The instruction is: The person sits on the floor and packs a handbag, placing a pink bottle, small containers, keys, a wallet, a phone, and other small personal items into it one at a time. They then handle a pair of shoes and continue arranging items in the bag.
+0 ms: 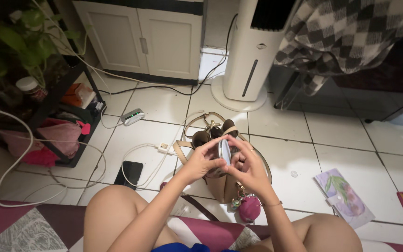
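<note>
left hand (200,161) and right hand (248,169) are both pinching a small round compact (224,152) edge-on | hovering above the tan handbag (222,186) | light, rigid, smooth, likely slippery; rim grip suiting it

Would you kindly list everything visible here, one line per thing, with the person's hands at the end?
compact: 1, silvery, held edge-on between both hands over the bag
bag: 1, tan, on the floor between the knees
pompom: 1, pink, hanging off the bag
phone: 1, black, on the tiles left of the bag
power strip: 1, grey, on the tiles by the shelf
cables: several, white, looping over the floor
pouch: 1, lilac floral, on the tiles at right
fan: 1, white, standing at the back
cabinet: 1, white, back wall
checked cloth: 1, black and white, top right
shelf: 1, black, left, with a plant
left hand: 1, on the compact
right hand: 1, on the compact
</note>
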Demonstrator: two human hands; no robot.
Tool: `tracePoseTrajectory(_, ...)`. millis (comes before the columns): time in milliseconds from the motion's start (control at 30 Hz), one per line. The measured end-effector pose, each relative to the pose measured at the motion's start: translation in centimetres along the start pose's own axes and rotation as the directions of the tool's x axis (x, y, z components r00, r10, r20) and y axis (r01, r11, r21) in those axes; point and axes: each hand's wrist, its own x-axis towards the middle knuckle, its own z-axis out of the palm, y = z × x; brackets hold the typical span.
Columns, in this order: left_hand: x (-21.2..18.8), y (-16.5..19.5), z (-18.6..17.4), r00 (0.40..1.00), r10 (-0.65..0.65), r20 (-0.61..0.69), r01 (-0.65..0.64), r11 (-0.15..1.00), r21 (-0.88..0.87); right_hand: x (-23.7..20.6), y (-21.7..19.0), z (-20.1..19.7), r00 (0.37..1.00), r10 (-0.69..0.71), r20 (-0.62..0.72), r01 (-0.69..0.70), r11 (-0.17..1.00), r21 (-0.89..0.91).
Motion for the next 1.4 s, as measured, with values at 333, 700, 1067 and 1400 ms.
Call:
tracePoseTrajectory(333,0.0,0.0,0.5,0.94,0.34,-0.037,-0.33,0.931,0.159,-2.0,4.0,0.8,0.788,-0.555,-0.265,0.441,0.811,-0.385)
tracePoseTrajectory(700,-0.5,1.7,2.0,0.896,0.433,-0.095,-0.404,0.886,0.226,-2.0,2.9,1.7,0.736,-0.585,-0.341,0.339,0.755,-0.562)
tracePoseTrajectory(1067,-0.3,-1.1,-0.7,0.997,0.035,-0.064,-0.032,0.998,0.059,-1.2,-0.7,1.8,0.891,-0.451,0.057,0.373,0.653,-0.659)
tracePoseTrajectory(1400,2.5,-5.2,-5.7,0.743,0.267,-0.613,0.091,0.868,0.488,6.0,3.7,3.6,0.965,0.171,-0.2,-0.238,0.891,-0.387)
